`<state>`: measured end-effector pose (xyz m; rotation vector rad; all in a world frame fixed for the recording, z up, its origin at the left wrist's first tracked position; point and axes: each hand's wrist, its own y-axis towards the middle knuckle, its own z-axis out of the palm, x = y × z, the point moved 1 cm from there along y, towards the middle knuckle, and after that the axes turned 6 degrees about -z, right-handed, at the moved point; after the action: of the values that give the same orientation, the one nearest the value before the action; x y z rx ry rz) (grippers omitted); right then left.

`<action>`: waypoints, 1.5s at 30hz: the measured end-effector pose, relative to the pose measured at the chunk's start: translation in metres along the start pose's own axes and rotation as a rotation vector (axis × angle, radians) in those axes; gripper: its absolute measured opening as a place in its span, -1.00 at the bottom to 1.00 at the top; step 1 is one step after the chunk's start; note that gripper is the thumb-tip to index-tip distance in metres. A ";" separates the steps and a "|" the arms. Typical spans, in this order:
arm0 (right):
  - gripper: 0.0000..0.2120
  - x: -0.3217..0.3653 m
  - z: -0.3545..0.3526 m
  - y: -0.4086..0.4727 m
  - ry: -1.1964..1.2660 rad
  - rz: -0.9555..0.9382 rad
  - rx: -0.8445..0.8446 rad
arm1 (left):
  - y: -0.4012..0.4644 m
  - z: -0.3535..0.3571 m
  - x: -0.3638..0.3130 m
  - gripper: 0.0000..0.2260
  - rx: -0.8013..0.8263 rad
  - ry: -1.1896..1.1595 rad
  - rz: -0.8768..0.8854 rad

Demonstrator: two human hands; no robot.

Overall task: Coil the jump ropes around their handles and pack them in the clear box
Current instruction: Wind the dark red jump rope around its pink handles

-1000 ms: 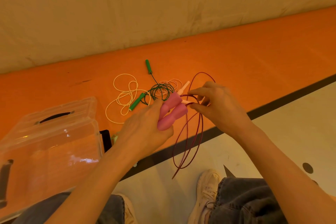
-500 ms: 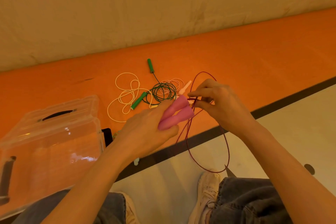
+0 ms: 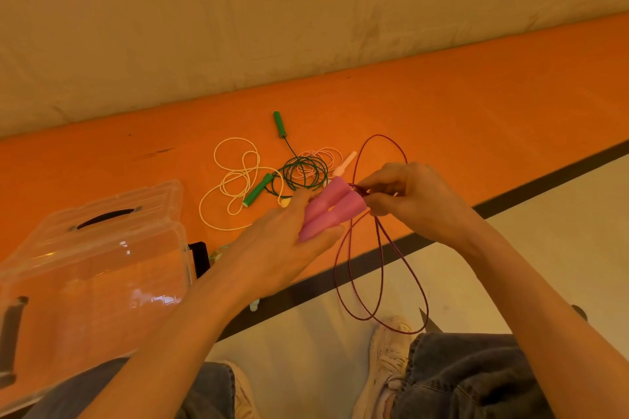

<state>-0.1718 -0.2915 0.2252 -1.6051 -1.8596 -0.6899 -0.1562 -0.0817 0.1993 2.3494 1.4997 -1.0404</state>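
My left hand grips two pink jump-rope handles held side by side. My right hand pinches their dark red rope right at the handle tips; loops of it hang down toward my shoe and one loop arcs up over the orange floor. On the floor beyond lie a green-handled rope partly coiled, a cream rope in loose loops, and a pale pink rope with a light handle. The clear box stands at the left with its lid on.
A beige wall runs along the back of the orange floor strip. A black line divides it from the pale floor near my knees and white shoes. The box has black handles and latches.
My right hand has drawn the red rope in at the handle tips; the hanging loops have changed shape and a loop now stands up above the hand. The left hand keeps its grip.
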 end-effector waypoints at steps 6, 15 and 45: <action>-0.86 0.008 0.003 0.000 0.342 0.054 -0.183 | 0.000 0.004 -0.013 -0.62 -0.048 -0.220 0.045; -0.85 0.014 0.001 -0.005 0.537 0.052 -0.249 | 0.002 0.005 -0.011 -0.63 -0.053 -0.386 0.125; -0.86 0.008 -0.008 -0.008 0.505 0.235 -0.295 | -0.004 0.016 -0.014 -0.42 -0.240 0.095 0.120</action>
<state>-0.1793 -0.2928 0.2369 -1.6019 -1.2276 -1.1759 -0.1706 -0.0977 0.1975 2.3131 1.4063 -0.6887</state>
